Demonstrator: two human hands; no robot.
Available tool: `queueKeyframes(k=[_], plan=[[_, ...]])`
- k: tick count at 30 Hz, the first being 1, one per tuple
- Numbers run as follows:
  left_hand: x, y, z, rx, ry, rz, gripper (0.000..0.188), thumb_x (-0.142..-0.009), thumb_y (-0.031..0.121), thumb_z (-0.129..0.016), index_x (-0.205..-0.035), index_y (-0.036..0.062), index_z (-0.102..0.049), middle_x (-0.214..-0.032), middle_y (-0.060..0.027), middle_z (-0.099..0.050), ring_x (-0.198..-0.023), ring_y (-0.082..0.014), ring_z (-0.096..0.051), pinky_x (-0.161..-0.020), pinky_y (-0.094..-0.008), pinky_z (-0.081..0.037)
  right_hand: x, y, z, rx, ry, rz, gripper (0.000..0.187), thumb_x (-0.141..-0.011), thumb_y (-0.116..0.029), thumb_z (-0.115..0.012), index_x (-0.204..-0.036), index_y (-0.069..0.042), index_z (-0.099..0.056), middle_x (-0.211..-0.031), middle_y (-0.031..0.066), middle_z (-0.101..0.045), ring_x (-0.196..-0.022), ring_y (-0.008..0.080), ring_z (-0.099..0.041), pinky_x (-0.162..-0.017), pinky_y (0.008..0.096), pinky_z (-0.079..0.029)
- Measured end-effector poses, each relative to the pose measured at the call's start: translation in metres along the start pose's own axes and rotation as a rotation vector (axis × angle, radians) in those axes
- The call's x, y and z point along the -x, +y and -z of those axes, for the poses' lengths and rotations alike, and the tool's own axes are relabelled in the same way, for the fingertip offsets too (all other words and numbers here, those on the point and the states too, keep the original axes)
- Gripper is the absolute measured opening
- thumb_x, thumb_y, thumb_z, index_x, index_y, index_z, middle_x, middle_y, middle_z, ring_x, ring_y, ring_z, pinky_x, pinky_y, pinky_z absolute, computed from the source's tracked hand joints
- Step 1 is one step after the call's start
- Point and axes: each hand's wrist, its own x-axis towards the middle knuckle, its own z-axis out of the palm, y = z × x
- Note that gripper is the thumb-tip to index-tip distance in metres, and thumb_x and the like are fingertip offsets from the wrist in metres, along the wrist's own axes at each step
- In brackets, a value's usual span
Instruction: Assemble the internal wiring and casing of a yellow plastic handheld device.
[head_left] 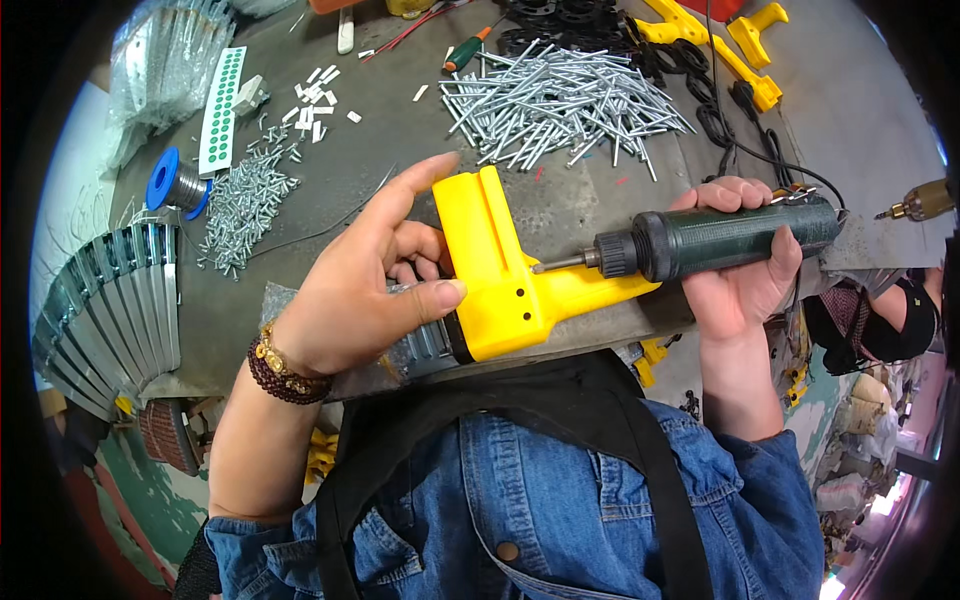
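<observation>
My left hand is closed round the left side of a yellow plastic tool housing, its thumb on the front face and index finger stretched along the upper part. The housing has a handle-like arm pointing right and two dark holes in its face. At its lower left, a clear plastic-wrapped metal part sits partly hidden by my hand. In my right hand lies a dark green electric screwdriver, fingers and thumb wrapped round its body. Its bit points left and meets the housing near the inner corner; exact contact cannot be made out.
Beyond the housing lies a heap of long screws. Small screws, a blue spool of wire and fanned metal strips are on the left. Yellow housings and black cords lie far right. Another driver juts in at right.
</observation>
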Motion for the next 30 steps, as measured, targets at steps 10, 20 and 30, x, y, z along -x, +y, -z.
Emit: queueKeyframes(k=[10, 20, 30], plan=[[0.003, 0.0, 0.006, -0.218, -0.102, -0.08, 0.124, -0.064, 0.018, -0.092, -0.16, 0.0129, -0.015, -0.101, 0.0019, -0.061, -0.091, -0.0093, -0.051, -0.081, -0.0228, -0.04, -0.008, 0.004, 0.002, -0.044, -0.017, -0.038, 0.039, -0.077, -0.013, -0.079, -0.105, -0.017, -0.052, -0.103, -0.0021, -0.051, -0.106, 0.0182, -0.053, -0.116, 0.051, -0.031], [0.004, -0.006, 0.007, -0.211, -0.105, -0.151, 0.125, -0.063, 0.026, -0.094, -0.16, 0.0156, -0.017, -0.097, 0.0007, -0.059, -0.088, -0.0117, -0.052, -0.08, -0.0261, -0.041, -0.011, 0.008, 0.005, -0.084, -0.049, -0.069, 0.042, -0.078, -0.009, -0.078, -0.11, -0.016, -0.051, -0.103, -0.0025, -0.052, -0.105, 0.0171, -0.052, -0.115, 0.0486, -0.031], [0.011, 0.004, 0.011, -0.242, -0.088, -0.101, 0.119, -0.066, 0.022, -0.093, -0.159, 0.0148, -0.021, -0.098, 0.0001, -0.063, -0.087, -0.0103, -0.055, -0.079, -0.0264, -0.045, -0.017, 0.012, -0.006, -0.029, 0.046, -0.092, 0.041, -0.077, -0.013, -0.08, -0.107, -0.017, -0.052, -0.099, -0.0033, -0.053, -0.099, 0.0159, -0.054, -0.112, 0.0468, -0.034]])
